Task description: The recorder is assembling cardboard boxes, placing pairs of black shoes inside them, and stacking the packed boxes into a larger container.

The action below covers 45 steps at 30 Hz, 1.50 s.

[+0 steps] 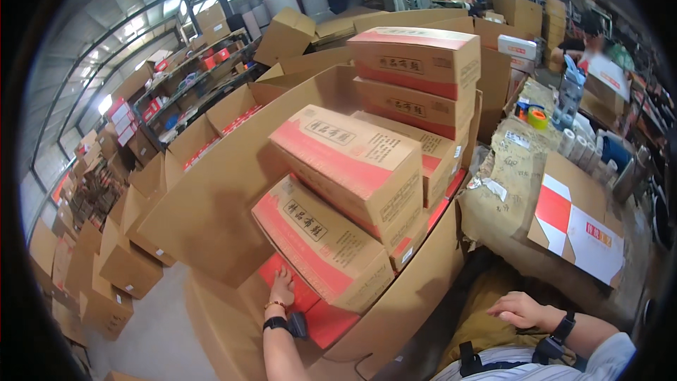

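My left hand (pixel 282 287) reaches into a large open carton (pixel 395 317) and lies on red boxes (pixel 331 321), its fingers stretched out beside the lower edge of a tan-and-red shoebox (pixel 321 240). That shoebox sits tilted, with another tan-and-red shoebox (pixel 345 159) overlapping it from above. Farther back in the carton, more such shoeboxes (pixel 416 63) are stacked high. My right hand (pixel 518 308) hovers or rests over my lap, holding nothing, with loosely bent fingers apart. Both wrists wear dark bands.
At the right, a worn table (pixel 493 222) bears a flattened white-and-red box (pixel 578 222), a tape roll (pixel 537 118) and a clear bottle (pixel 568 92). Open cartons (pixel 130 261) line the left. Another person (pixel 582 46) works at the far right. Shelves (pixel 204 74) stand behind.
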### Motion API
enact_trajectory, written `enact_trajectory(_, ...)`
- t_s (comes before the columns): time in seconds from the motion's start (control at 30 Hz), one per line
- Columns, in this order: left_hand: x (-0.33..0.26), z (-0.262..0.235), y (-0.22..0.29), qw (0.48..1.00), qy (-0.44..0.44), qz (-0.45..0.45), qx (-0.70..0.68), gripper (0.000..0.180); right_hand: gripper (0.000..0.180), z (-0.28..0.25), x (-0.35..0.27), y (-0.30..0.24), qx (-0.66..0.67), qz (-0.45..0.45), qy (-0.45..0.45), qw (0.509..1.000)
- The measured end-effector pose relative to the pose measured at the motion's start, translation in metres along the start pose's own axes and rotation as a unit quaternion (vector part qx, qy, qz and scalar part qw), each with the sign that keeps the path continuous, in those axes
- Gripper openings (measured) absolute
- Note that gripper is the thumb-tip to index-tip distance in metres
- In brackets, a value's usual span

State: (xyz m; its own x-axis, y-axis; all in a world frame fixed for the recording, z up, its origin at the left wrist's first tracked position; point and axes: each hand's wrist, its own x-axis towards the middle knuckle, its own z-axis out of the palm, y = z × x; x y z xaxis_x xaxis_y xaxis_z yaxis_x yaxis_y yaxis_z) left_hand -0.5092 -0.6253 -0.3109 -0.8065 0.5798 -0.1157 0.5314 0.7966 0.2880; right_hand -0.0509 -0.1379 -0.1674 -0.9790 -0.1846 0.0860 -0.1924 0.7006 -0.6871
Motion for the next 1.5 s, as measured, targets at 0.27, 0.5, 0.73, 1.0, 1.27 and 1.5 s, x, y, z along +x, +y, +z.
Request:
enact_trajectory(0.27,-0.078,-0.066,0.220,0.667,0.584,0.244,-0.394,0.034,0.030,-0.007,-0.038,0.023,0.005,0.019,0.059,0.998)
enact_trajectory(0.5,-0.133,-0.077,0.392,0.781,0.551,0.273,-0.108,0.032,0.027,-0.017,-0.063,0.039,0.014,-0.031,0.161,0.986)
enact_trajectory(0.73,-0.030,-0.018,0.596,0.858,0.148,0.434,-0.230,0.036,0.019,-0.072,-0.173,0.046,-0.146,0.080,0.376,0.911)
enact_trajectory(1.0,0.042,0.080,0.678,0.895,-0.089,0.293,-0.325,0.059,0.085,-0.061,-0.321,0.078,-0.212,0.495,0.533,0.653)
enact_trajectory(1.27,0.029,0.043,0.695,0.829,-0.061,0.312,-0.460,0.072,0.073,-0.080,-0.325,0.072,-0.148,0.474,0.583,0.643)
enact_trajectory(1.5,0.014,0.024,0.695,0.861,-0.119,0.279,-0.408,0.084,0.058,-0.111,-0.293,0.043,-0.202,0.387,0.704,0.560)
